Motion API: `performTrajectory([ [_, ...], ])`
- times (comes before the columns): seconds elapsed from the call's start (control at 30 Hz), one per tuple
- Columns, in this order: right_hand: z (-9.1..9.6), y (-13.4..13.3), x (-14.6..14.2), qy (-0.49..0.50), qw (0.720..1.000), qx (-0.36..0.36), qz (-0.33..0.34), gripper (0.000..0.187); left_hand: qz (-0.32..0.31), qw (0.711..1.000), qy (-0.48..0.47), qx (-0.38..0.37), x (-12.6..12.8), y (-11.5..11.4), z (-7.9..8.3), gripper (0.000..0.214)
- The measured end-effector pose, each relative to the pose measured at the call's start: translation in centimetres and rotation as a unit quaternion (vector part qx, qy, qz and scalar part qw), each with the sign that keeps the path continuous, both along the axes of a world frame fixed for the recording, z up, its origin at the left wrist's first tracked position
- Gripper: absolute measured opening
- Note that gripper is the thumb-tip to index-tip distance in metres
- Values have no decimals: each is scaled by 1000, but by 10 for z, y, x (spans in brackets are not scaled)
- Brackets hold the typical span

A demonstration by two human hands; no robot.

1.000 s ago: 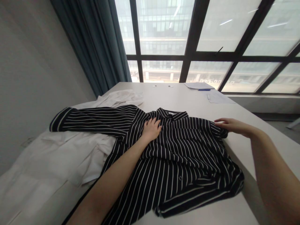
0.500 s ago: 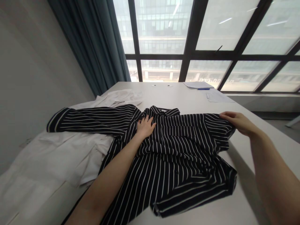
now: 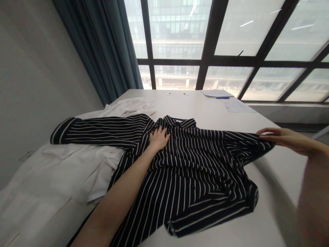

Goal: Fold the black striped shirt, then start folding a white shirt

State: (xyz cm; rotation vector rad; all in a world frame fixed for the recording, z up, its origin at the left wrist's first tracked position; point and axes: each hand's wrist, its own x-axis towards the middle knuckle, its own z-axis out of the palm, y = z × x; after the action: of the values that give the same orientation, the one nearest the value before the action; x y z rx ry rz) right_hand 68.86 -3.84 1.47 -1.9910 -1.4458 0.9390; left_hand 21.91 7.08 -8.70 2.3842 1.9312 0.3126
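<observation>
A black shirt with white stripes (image 3: 180,171) lies on the white table, its collar pointing toward the window. The sleeve on the left is stretched out straight over white cloth. My left hand (image 3: 158,139) rests flat on the chest just below the collar, fingers spread. At the right, my right hand (image 3: 285,138) pinches the other sleeve and holds it out sideways, lifted a little off the table. Folds bunch across the shirt's lower right side, and its hem curls near the front.
White cloth (image 3: 59,178) is heaped along the table's left side. Papers (image 3: 217,93) and a blue pen (image 3: 222,98) lie at the far right of the white table (image 3: 174,104). Behind stand a large window and a blue-grey curtain (image 3: 102,44).
My right hand has moved to the right along the sleeve, drawing it out longer and straighter. My left hand stays in place on the chest.
</observation>
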Motion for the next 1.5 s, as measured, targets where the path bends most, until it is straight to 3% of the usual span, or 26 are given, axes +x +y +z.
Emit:
performTrajectory([
  [0.1, 7, 0, -4, 41, 989, 96, -106, 56, 4, 1000, 13, -9, 1, -2, 3, 56],
  [0.2, 10, -2, 1, -3, 982, 120, -147, 54, 7, 1000, 23, -14, 1, -3, 5, 56],
  [0.33, 2, 1, 23, -173, 953, 177, -176, 33, 8, 999, 33, -14, 2, -6, 8, 56],
  [0.43, -6, 12, 26, -314, 914, 164, -197, 25, 6, 999, 39, -13, 3, -8, 8, 57],
  [0.53, -11, 27, 6, -345, 917, 141, -139, 23, 2, 999, 48, -14, 5, -9, 7, 60],
  [0.67, -26, 50, -49, -345, 923, 169, 31, 27, -13, 998, 64, -23, 11, -15, 5, 66],
  [0.83, -70, 70, -132, -320, 899, 235, 185, 45, -48, 994, 89, -46, 18, -29, 21, 64],
  [0.9, -87, 70, -158, -336, 890, 210, 225, 50, -60, 992, 96, -56, 18, -30, 31, 59],
  [1.0, -99, 65, -174, -359, 898, 107, 230, 55, -63, 991, 103, -63, 18, -22, 42, 52],
  [1.1, -92, 61, -167, -348, 904, 50, 244, 60, -73, 989, 112, -68, 20, -6, 44, 57],
  [1.17, -80, 60, -159, -322, 905, 43, 273, 62, -93, 985, 119, -81, 21, 6, 42, 62],
  [1.3, -60, 67, -153, -286, 912, 76, 284, 43, -136, 974, 127, -130, 22, 25, 41, 72],
  [1.4, -60, 82, -163, -320, 911, 114, 233, 44, -153, 968, 129, -152, 20, 34, 42, 80],
  [1.5, -71, 105, -175, -339, 906, 102, 232, 46, -150, 968, 124, -160, 15, 41, 39, 85],
])
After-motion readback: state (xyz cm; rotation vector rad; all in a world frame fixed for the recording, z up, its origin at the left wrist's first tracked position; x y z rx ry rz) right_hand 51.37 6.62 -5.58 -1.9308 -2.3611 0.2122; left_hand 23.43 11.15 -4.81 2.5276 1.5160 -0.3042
